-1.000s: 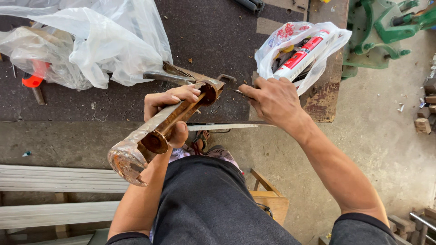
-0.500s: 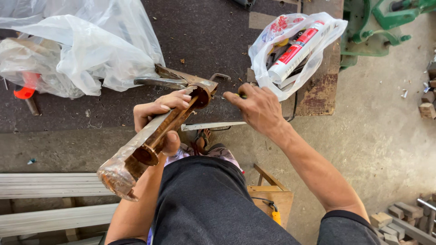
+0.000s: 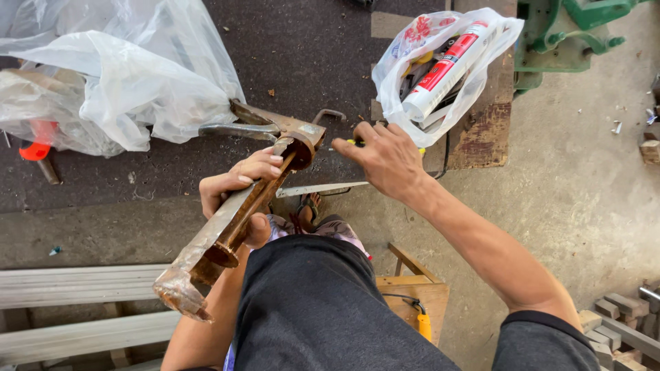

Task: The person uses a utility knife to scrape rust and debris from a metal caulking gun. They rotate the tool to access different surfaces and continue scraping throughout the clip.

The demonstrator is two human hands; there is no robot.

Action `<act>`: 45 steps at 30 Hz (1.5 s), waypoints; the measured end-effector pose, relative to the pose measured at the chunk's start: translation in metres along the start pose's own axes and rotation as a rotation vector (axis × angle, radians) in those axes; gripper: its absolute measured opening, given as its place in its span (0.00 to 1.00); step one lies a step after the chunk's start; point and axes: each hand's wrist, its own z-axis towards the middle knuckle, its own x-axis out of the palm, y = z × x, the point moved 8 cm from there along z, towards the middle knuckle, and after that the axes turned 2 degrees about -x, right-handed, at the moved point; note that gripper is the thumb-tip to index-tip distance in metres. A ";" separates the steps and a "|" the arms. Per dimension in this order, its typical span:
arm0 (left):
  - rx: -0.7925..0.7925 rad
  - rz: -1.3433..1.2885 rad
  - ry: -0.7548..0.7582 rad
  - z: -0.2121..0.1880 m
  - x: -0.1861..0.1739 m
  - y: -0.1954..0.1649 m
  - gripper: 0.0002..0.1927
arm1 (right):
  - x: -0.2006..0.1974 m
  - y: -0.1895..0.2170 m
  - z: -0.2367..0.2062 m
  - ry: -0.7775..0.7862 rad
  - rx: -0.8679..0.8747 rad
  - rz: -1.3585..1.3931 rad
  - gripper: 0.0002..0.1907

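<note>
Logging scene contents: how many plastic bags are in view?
2. One big clear bag lies upper left on the dark mat; one small printed bag, holding tubes, lies upper right. Others may be hidden.

Workshop, bare concrete floor [image 3: 584,206], green machine [image 3: 564,34], worn workbench [image 3: 309,55], wood offcuts [image 3: 619,312]

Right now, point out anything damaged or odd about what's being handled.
The caulking gun in the left hand is heavily rusted, its front end crusted and ragged. The right hand holds a small tool at its rear plate. Nothing looks spilled.
</note>
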 end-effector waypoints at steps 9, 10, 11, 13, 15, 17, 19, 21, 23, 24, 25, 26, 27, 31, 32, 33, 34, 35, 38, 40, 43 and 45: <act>-0.007 0.019 0.005 -0.002 0.000 0.000 0.26 | 0.013 -0.006 0.004 0.063 0.013 -0.069 0.22; 0.002 0.024 0.000 -0.002 -0.001 -0.001 0.27 | 0.009 -0.004 0.005 0.013 -0.007 -0.050 0.22; 0.010 0.021 -0.001 -0.002 0.000 -0.001 0.27 | 0.005 -0.003 0.006 -0.037 -0.035 -0.030 0.22; 0.007 0.018 0.002 -0.001 0.001 0.002 0.27 | 0.007 0.001 0.010 0.007 -0.071 -0.038 0.18; 0.043 -0.005 0.009 0.001 0.002 0.003 0.25 | 0.006 0.002 0.013 0.043 -0.042 0.018 0.14; 0.074 -0.031 0.002 0.009 0.002 0.010 0.23 | 0.000 -0.002 0.015 0.065 0.054 0.114 0.13; 0.090 -0.037 -0.034 0.023 -0.003 0.019 0.21 | -0.009 -0.001 0.008 0.073 0.117 0.211 0.16; -0.111 -0.095 -0.025 0.047 -0.007 0.042 0.18 | -0.020 -0.002 -0.003 0.027 0.209 0.355 0.18; -0.311 -0.148 -0.022 0.072 -0.012 0.064 0.17 | -0.026 -0.002 -0.017 -0.058 0.321 0.562 0.21; -0.309 -0.216 -0.005 0.091 -0.009 0.071 0.15 | -0.030 0.004 -0.019 -0.122 0.282 0.579 0.20; -0.311 -0.285 0.013 0.108 -0.001 0.080 0.14 | -0.032 0.011 -0.020 -0.184 0.247 0.599 0.20; -0.286 -0.108 0.032 0.122 0.007 0.086 0.18 | -0.034 0.017 -0.021 -0.246 0.213 0.617 0.20; -0.263 0.066 0.051 0.134 0.015 0.092 0.22 | -0.027 0.016 -0.023 -0.216 0.298 0.632 0.20; -0.313 0.285 0.147 0.163 0.035 0.120 0.32 | -0.023 0.023 -0.023 -0.253 0.377 0.549 0.20; -0.321 0.276 0.147 0.166 0.040 0.125 0.33 | -0.029 0.024 -0.021 -0.302 0.331 0.489 0.20; -0.329 0.267 0.147 0.169 0.044 0.130 0.34 | -0.028 0.020 -0.019 -0.274 0.353 0.450 0.19; -0.338 0.280 0.159 0.171 0.047 0.134 0.33 | -0.027 0.015 -0.017 -0.246 0.372 0.413 0.18; -0.347 0.294 0.174 0.173 0.050 0.137 0.33 | -0.025 0.009 -0.014 -0.219 0.393 0.379 0.16; -0.414 0.319 0.213 0.173 0.057 0.148 0.32 | -0.021 -0.003 0.000 -0.179 0.294 0.174 0.16; -0.428 0.325 0.238 0.172 0.060 0.153 0.31 | -0.012 -0.012 0.005 -0.147 0.294 0.137 0.16; -0.409 0.324 0.261 0.171 0.062 0.152 0.31 | 0.006 -0.012 0.004 -0.035 0.291 0.101 0.17; -0.402 0.320 0.264 0.171 0.062 0.149 0.31 | 0.010 -0.008 0.001 -0.004 0.261 0.062 0.19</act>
